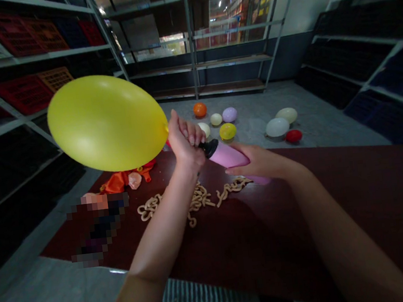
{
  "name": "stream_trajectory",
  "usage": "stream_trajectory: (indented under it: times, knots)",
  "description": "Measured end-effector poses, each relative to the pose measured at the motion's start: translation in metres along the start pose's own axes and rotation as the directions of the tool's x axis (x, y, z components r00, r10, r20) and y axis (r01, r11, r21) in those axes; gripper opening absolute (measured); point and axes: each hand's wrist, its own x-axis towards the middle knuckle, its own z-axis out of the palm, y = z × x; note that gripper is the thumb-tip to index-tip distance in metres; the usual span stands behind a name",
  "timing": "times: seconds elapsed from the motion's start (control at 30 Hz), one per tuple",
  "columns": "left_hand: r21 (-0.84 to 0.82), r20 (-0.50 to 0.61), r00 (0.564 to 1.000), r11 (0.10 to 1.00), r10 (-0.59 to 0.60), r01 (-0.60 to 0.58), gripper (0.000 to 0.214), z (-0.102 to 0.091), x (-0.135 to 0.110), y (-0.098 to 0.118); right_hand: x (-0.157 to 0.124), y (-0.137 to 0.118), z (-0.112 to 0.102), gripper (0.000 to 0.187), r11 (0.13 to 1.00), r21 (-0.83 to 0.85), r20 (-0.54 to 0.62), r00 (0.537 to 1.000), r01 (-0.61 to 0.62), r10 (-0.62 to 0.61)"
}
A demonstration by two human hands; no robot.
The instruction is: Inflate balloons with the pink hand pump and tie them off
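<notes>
Left fingers point(191, 132) closed on narrow end of yellow balloon point(107, 123); right fingers point(240, 170) wrapped around pink pump point(226, 154).

Plump, inflated yellow balloon point(107, 123) left of a tilted, black-ended pink pump point(226, 155)

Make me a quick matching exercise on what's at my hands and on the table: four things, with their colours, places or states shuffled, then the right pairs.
Things
1. Large balloon
2. Pump
3. Curled pieces
4. Right hand

Descriptions
A. Tan, lying on the table
B. Yellow and inflated, its neck at the left hand
C. Gripping a pink body
D. Pink, with a black end

Right pairs: 1-B, 2-D, 3-A, 4-C
</notes>
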Motion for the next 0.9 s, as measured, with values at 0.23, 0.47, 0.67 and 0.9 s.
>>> stream_trajectory:
  times: [0.23, 0.47, 0.67, 0.9]
  knots:
    - [-0.078, -0.071, 0.996, 0.996, 0.047, -0.053, 0.053, -0.005, 0.013, 0.011, 0.008, -0.003, -0.001, 0.053, 0.991, -0.101, -0.126, 0.989, -0.092, 0.079]
    - [-0.061, -0.214, 0.965, 0.984, 0.15, -0.166, 0.053, -0.025, 0.034, 0.046, 0.004, 0.001, -0.004, 0.052, 0.907, -0.379, -0.267, 0.96, -0.183, 0.083]
    - [-0.102, -0.261, 0.939, 0.961, 0.225, -0.258, 0.052, -0.039, 0.043, 0.065, 0.001, 0.013, -0.008, 0.05, 0.902, -0.384, -0.322, 0.944, -0.197, 0.069]
    - [-0.093, -0.238, 0.928, 0.945, 0.286, -0.315, 0.053, -0.036, 0.04, 0.065, -0.005, 0.003, -0.015, 0.04, 0.824, -0.51, -0.395, 0.918, -0.247, 0.03]
